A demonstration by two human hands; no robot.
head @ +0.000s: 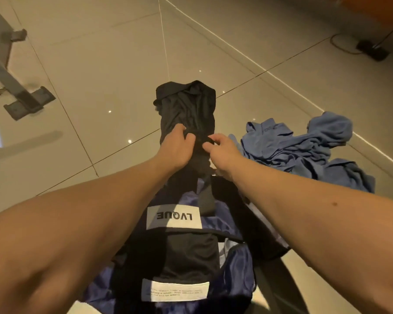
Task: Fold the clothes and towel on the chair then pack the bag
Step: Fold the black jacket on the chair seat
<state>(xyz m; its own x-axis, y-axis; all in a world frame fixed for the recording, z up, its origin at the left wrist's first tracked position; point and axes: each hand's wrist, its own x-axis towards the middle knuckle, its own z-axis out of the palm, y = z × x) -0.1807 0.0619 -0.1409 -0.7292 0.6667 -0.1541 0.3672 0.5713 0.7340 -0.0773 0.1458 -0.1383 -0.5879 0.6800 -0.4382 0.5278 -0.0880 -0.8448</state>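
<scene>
Plainly, both hands are working on a black garment (187,107), which is stretching away from the far end of the bag (184,252) over the tiled floor (100,64); whether it is lying flat on the tiles or being lifted a little, I cannot tell. The left hand (175,147) is gripping the near part of the cloth, its fingers curling down into the bunched fabric; the right hand (222,152), just beside it, is pinching a dark fold between thumb and fingers, the fingertips closing together on the cloth. The bag, black with shiny blue panels, is lying near the person between the two forearms; a white label reading LVQUE (174,216) is showing on it, and a second white label (175,290) with small print is sitting nearer still. A crumpled blue cloth (299,146) is lying on the floor to the right of the hands, touching the bag's right side. A grey metal frame (14,87) is standing at the far left; a small black box with a cable (372,51) is resting at the far right.
</scene>
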